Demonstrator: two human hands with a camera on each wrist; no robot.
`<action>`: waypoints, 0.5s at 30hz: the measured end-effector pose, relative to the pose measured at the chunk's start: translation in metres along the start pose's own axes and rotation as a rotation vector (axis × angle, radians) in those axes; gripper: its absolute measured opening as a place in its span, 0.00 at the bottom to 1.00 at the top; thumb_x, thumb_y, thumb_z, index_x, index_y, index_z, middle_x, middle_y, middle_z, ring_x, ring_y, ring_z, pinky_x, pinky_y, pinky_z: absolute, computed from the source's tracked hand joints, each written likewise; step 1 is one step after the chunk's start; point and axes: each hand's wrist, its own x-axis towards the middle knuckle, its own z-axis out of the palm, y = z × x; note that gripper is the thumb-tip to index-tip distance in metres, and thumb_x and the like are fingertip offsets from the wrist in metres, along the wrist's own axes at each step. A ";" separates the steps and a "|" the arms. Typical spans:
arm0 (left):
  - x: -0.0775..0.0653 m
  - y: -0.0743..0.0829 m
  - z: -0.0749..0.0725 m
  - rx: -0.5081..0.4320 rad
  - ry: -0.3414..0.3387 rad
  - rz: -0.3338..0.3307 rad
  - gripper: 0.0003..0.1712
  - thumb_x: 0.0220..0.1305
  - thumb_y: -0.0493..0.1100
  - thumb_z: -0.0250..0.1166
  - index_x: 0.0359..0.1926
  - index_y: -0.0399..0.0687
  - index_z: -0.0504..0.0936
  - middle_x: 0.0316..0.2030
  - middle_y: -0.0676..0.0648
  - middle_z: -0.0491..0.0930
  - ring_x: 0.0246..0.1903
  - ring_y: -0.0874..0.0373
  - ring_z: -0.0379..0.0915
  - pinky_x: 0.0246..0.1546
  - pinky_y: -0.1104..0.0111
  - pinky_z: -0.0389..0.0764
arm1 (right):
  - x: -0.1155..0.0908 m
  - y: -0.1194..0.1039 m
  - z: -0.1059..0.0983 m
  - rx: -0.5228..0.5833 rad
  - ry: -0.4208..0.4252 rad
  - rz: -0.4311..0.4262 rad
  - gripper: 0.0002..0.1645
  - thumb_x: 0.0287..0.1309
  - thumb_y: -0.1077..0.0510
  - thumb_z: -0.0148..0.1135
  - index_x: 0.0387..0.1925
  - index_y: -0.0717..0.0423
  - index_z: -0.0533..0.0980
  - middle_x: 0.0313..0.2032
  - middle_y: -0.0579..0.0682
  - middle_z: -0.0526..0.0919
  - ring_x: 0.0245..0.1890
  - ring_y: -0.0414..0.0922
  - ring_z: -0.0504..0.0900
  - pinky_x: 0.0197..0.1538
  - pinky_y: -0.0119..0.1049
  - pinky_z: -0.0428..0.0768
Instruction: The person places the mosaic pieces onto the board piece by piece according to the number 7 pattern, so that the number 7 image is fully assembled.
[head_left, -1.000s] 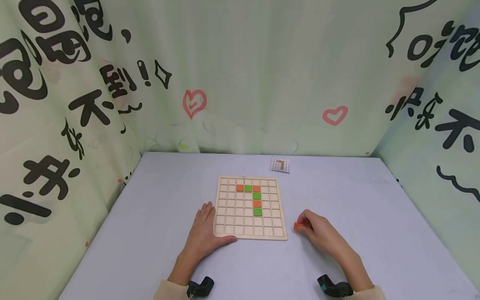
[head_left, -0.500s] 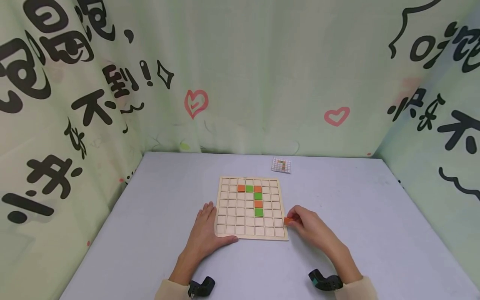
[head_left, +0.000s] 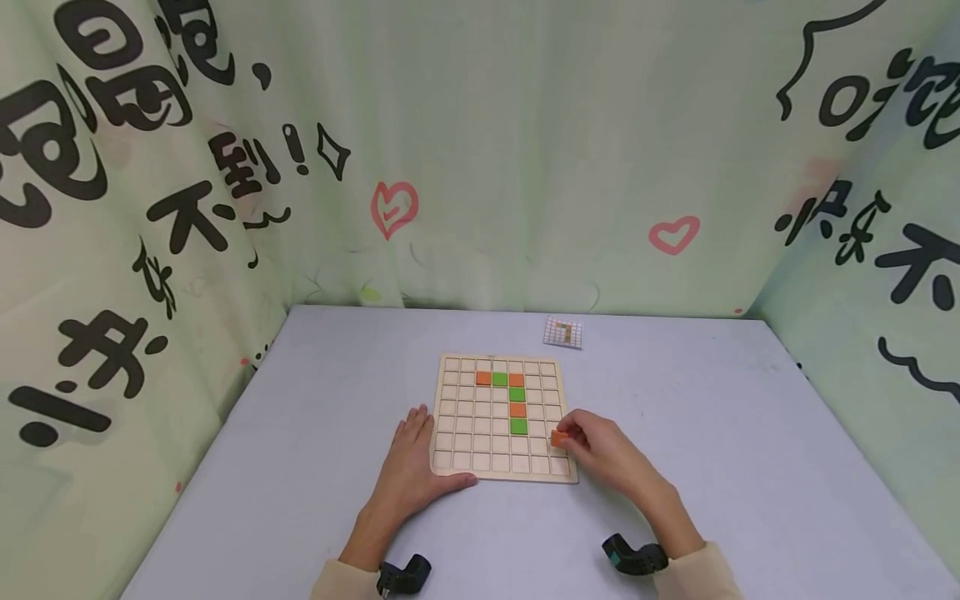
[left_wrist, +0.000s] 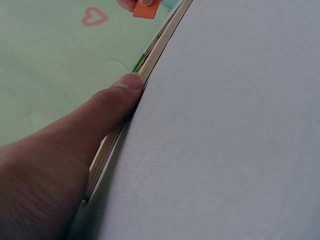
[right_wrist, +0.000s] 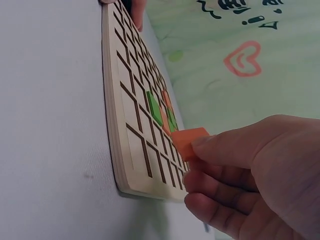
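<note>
A wooden grid board (head_left: 471,442) lies on the table, with a bent line of orange and green square tiles set in its cells. The nearest of these is a green tile (head_left: 518,427). My left hand (head_left: 411,467) rests at the board's left side and near-left corner, fingers straight and thumb along the near edge. Between thumb and fingers my right hand (head_left: 611,450) pinches an orange square tile (right_wrist: 189,142). That tile is over the right part of the board, above its surface. In the left wrist view, the left thumb (left_wrist: 112,100) touches the board's edge.
A small card with a printed coloured grid (head_left: 563,333) lies beyond the board, near the table's back edge. White table surface (head_left: 337,375) surrounds the board. Curtains (head_left: 525,150) with lettering and hearts hang behind and at both sides.
My right hand has moved left with the orange tile, from beside the board to over its right part. My left hand has stayed at the board.
</note>
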 end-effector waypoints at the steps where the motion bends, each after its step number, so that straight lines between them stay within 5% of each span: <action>1: 0.000 0.000 0.000 0.002 -0.001 0.000 0.71 0.42 0.78 0.71 0.74 0.34 0.60 0.75 0.35 0.59 0.78 0.41 0.49 0.79 0.50 0.53 | 0.001 -0.001 0.001 0.004 0.000 -0.001 0.07 0.62 0.63 0.66 0.42 0.55 0.78 0.32 0.44 0.80 0.33 0.39 0.73 0.35 0.27 0.77; 15: -0.001 0.000 -0.001 0.007 0.005 0.018 0.70 0.42 0.78 0.70 0.74 0.33 0.61 0.74 0.34 0.60 0.77 0.40 0.50 0.79 0.49 0.54 | 0.014 -0.011 0.018 0.056 -0.012 0.001 0.07 0.63 0.60 0.66 0.42 0.53 0.78 0.33 0.42 0.80 0.32 0.38 0.73 0.35 0.26 0.76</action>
